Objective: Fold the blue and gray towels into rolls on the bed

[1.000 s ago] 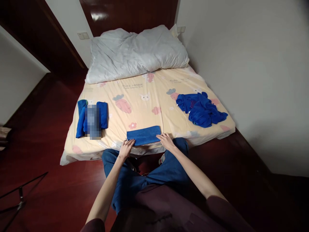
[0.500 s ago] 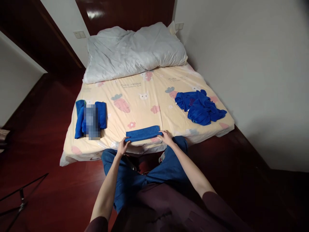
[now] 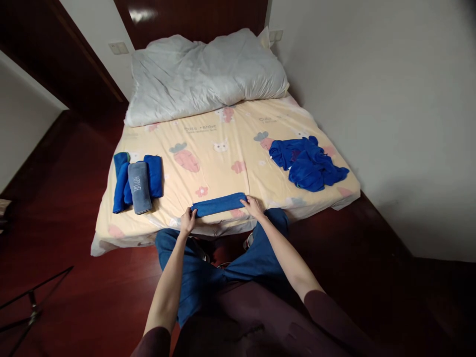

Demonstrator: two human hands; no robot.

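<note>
A blue towel (image 3: 219,204), folded into a long narrow strip, lies along the front edge of the bed. My left hand (image 3: 188,220) pinches its left end, and my right hand (image 3: 253,207) pinches its right end. To the left are rolled or folded blue towels (image 3: 154,174) with a grey towel (image 3: 139,187) lying over them; the grey one bears light lettering. On the right a crumpled heap of blue cloths (image 3: 310,163) rests on the sheet.
The bed sheet (image 3: 208,148) is pale yellow with carrot and rabbit prints. A white quilt (image 3: 208,74) is bunched at the headboard (image 3: 201,17). Beside the bed on the right stands a wall (image 3: 372,99). A black metal stand (image 3: 32,302) is on the floor at the lower left.
Both hands have shifted slightly at the strip's ends, and the strip looks narrower front to back. The towels on the left and the heap on the right stay put.
</note>
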